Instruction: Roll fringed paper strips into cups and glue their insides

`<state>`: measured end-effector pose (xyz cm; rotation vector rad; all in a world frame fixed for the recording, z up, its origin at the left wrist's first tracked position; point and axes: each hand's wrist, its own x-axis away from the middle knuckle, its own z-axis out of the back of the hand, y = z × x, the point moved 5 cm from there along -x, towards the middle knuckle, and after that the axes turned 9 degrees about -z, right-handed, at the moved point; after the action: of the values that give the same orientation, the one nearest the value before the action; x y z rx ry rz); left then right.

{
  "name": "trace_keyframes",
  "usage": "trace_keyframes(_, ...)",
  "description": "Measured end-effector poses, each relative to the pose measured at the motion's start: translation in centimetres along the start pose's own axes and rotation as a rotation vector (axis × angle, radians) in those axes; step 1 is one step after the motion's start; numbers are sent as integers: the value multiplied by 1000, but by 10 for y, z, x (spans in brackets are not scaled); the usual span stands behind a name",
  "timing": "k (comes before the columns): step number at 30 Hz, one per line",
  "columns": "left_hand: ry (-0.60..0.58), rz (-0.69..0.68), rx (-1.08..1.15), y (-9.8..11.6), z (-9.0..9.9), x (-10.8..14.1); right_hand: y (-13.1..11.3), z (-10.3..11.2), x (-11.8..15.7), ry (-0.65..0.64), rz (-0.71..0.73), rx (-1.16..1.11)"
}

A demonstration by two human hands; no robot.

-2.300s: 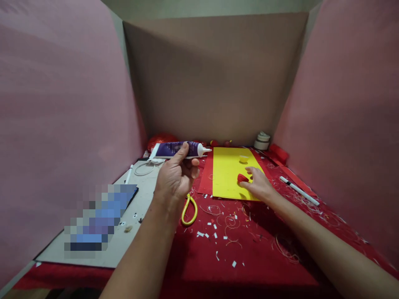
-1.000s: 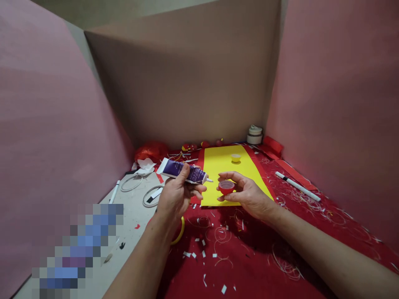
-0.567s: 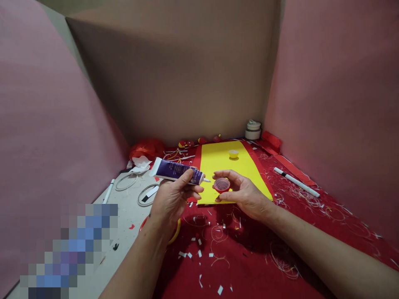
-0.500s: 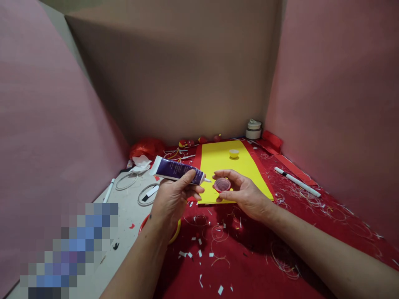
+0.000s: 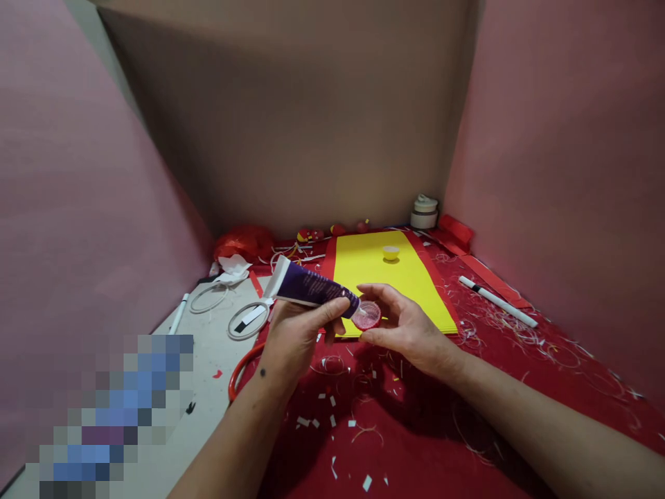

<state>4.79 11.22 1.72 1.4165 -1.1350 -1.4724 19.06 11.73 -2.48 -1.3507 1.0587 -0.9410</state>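
My left hand [image 5: 306, 326] is closed around a dark purple squeeze tube [image 5: 316, 285] with a white crimped end and a white nozzle. The tube slants down to the right, its nozzle tip inside the rim of a small round red cup [image 5: 367, 315]. Between the thumb and fingers of my right hand [image 5: 410, 329] that cup is held, its open side turned toward me. Beyond the hands, a small yellow half-ball cup [image 5: 391, 254] rests on a stack of yellow sheets [image 5: 371, 267].
Paper scraps and thread lie over the red cloth [image 5: 395, 436]. White-barrelled markers lie right [image 5: 499, 301] and left [image 5: 179, 314]. Grey rings [image 5: 248, 321], a red plastic bag [image 5: 243, 242] and a lidded white pot [image 5: 424, 212] are around. Pink panels [image 5: 561, 138] stand at both sides.
The tube has moved right and tipped steeper, so its nozzle has gone from just left of the cup to inside its rim. The cup has shifted slightly left and down.
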Motion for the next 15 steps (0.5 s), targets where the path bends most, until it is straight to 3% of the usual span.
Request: trace_keyframes(15,87,34,-105,-1,-2,4,2,-6,3,-55,-19,-42)
